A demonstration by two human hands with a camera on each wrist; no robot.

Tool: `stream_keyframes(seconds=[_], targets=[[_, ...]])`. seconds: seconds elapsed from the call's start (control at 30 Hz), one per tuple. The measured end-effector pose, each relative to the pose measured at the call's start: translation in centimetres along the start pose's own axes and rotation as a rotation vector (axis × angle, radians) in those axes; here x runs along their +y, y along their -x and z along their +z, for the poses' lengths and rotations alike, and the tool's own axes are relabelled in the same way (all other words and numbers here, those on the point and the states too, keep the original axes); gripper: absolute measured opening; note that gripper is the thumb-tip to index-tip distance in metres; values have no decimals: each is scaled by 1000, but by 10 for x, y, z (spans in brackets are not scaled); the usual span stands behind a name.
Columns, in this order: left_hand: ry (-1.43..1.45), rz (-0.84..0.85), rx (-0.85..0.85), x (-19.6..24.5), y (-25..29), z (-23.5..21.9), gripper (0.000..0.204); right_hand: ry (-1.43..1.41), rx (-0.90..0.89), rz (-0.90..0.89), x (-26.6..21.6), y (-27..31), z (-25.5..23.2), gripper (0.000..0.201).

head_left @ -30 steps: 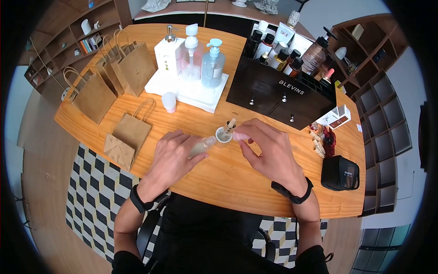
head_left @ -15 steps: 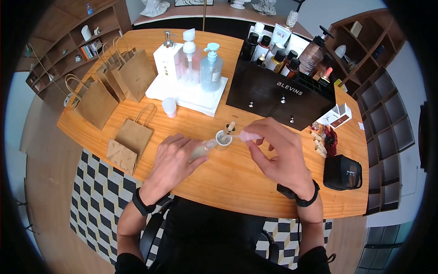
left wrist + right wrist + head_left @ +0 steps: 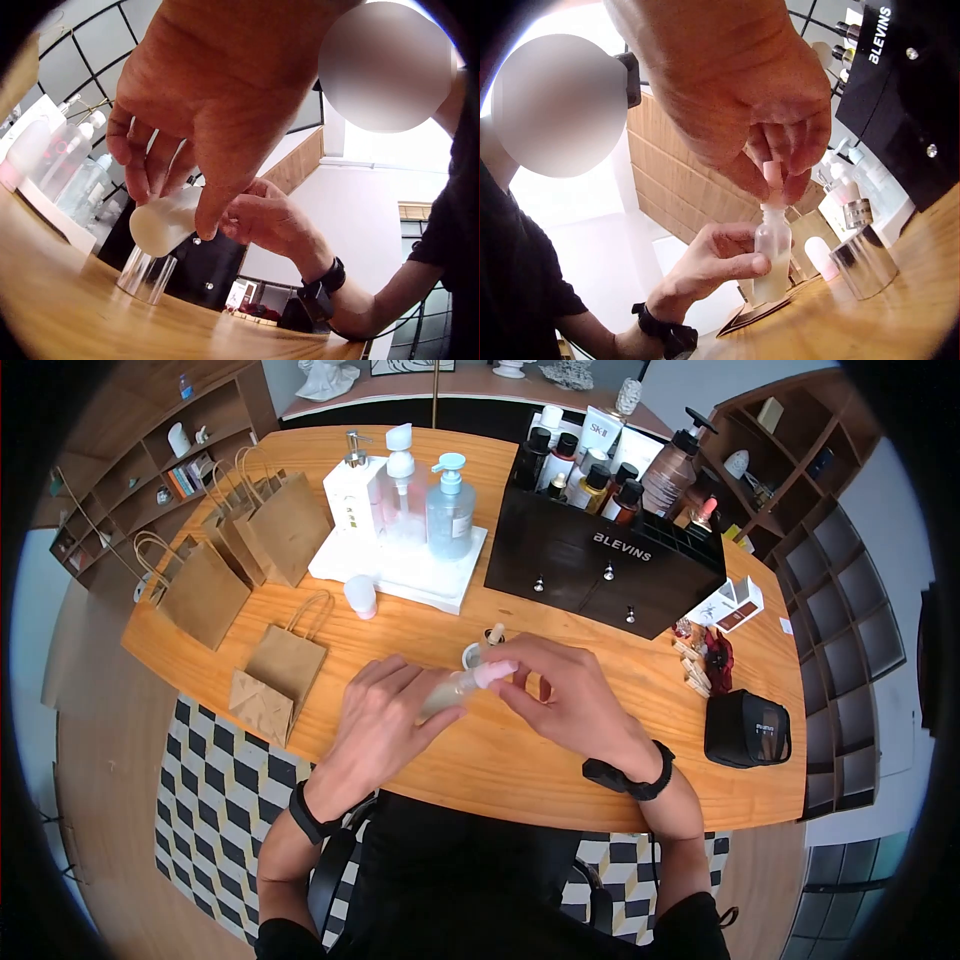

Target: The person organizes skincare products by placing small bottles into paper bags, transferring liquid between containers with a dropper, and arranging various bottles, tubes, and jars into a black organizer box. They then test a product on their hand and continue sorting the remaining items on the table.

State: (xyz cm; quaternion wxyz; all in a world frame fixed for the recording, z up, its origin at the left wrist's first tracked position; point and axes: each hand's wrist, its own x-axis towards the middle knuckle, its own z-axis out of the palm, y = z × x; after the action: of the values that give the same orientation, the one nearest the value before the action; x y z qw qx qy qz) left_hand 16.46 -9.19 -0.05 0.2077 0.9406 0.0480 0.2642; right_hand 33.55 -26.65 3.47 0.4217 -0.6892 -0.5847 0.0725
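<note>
My left hand (image 3: 385,705) grips a small clear bottle (image 3: 774,274) of milky liquid, thumb on one side and fingers on the other. In the head view the bottle tilts with its neck toward my right hand (image 3: 570,685). That hand pinches a pink cap (image 3: 494,673) between thumb and fingertips, right at the bottle's mouth. Just beyond the hands stands a small shiny cup (image 3: 866,262), its pale rim partly covered in the head view. Close behind it is a little container with a peach-coloured top (image 3: 496,631).
A black BLEVINS organizer (image 3: 590,575) full of cosmetics stands at the back right. Pump bottles (image 3: 450,520) sit on a white tray (image 3: 440,595), with a pink-and-white container (image 3: 361,598) in front. Paper bags (image 3: 205,588) line the left; a black pouch (image 3: 745,728) lies right.
My right hand has moved the pink cap, with its thin stem, from over the cup toward me and left to the bottle's mouth. My left hand keeps its hold on the bottle.
</note>
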Motion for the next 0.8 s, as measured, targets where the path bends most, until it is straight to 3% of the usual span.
stream_keyframes(seconds=[0.47,0.57,0.63,0.8], targets=[[-72,43,-9,5,1,-4,41,-9,-86,36,-1,-2,-9,35],[-60,37,-8,7,0,-4,41,-20,-14,15,1,-2,-7,39],[-66,39,2,7,0,-4,40,38,-119,29,1,0,-10,48],[-83,86,34,7,2,-2,42,-33,-121,66,0,-2,-9,59]])
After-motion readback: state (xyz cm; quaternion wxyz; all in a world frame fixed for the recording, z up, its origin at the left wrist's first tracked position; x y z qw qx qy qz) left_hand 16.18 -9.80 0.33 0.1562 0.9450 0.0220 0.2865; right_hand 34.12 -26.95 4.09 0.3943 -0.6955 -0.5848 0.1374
